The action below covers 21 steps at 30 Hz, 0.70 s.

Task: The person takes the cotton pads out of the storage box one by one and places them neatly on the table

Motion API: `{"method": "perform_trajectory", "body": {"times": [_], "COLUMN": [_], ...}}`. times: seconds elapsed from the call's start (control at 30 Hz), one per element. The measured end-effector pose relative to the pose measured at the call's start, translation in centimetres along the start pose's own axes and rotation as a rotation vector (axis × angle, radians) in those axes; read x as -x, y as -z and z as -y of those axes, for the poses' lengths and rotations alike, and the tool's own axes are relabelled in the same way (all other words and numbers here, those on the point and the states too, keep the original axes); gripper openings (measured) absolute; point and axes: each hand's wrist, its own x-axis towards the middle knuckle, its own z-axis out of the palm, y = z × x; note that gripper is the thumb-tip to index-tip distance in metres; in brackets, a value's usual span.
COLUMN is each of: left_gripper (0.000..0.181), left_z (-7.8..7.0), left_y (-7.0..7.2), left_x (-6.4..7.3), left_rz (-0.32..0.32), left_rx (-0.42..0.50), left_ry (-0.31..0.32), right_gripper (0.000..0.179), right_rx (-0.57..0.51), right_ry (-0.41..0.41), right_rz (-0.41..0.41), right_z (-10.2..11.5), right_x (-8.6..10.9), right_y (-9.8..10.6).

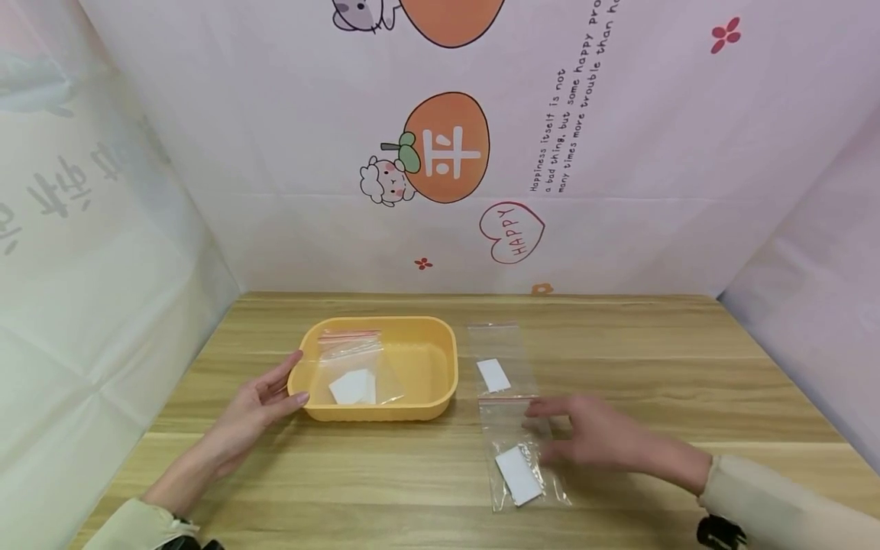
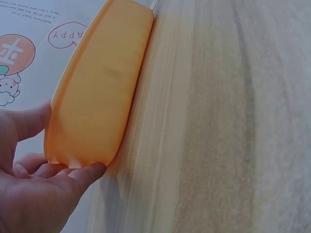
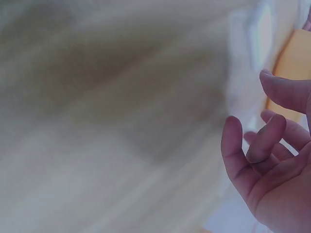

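A yellow plastic basin (image 1: 422, 374) stands on the table, its left end held between the thumb and fingers of my left hand (image 1: 250, 412). The left wrist view shows the fingers around the end of the basin (image 2: 97, 87). Inside it lie clear zip bags (image 1: 351, 347) with white pieces (image 1: 356, 387) in them. My right hand (image 1: 601, 435), blurred, is over the right edge of a clear zip bag (image 1: 502, 424) holding a white card (image 1: 519, 475). In the right wrist view its fingers (image 3: 232, 141) are loosely bent and grip nothing.
Another clear zip bag (image 1: 509, 344) with a white card (image 1: 493, 375) lies just beyond the near one, right of the basin. Behind the wooden table (image 1: 653, 344) hangs a printed white cloth (image 1: 309, 191). Cloth walls also stand at both sides.
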Motion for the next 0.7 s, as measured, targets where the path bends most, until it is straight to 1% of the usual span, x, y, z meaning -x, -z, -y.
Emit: {"method": "perform_trajectory", "body": {"times": [0.07, 0.13, 0.27, 0.4, 0.57, 0.7], "left_gripper": [0.084, 0.084, 0.084, 0.084, 0.085, 0.084], "left_z": [0.0, 0.0, -0.1, -0.1, -0.2, -0.2], "left_y": [0.0, 0.0, 0.1, 0.1, 0.2, 0.1], "left_x": [0.0, 0.0, 0.0, 0.1, 0.1, 0.2], "left_rz": [-0.001, 0.001, 0.008, 0.009, 0.012, 0.009], "left_rx": [0.0, 0.001, 0.004, 0.006, -0.001, -0.004], "left_ry": [-0.001, -0.001, -0.001, -0.003, -0.013, -0.013], "right_gripper": [0.045, 0.039, 0.034, 0.033, 0.029, 0.026], "right_rx": [-0.019, -0.009, 0.055, 0.117, 0.14, 0.149], "right_ry": [-0.003, 0.002, 0.016, 0.031, 0.074, 0.096], "right_rz": [0.001, -0.007, -0.031, -0.059, -0.064, -0.028], "right_z": [0.3, 0.6, 1.6, 3.1, 5.0, 6.2], "right_x": [-0.4, -0.8, -2.0, -3.7, -5.8, -7.6], "right_y": [0.9, 1.9, 3.9, 5.5, 6.7, 7.1]}}
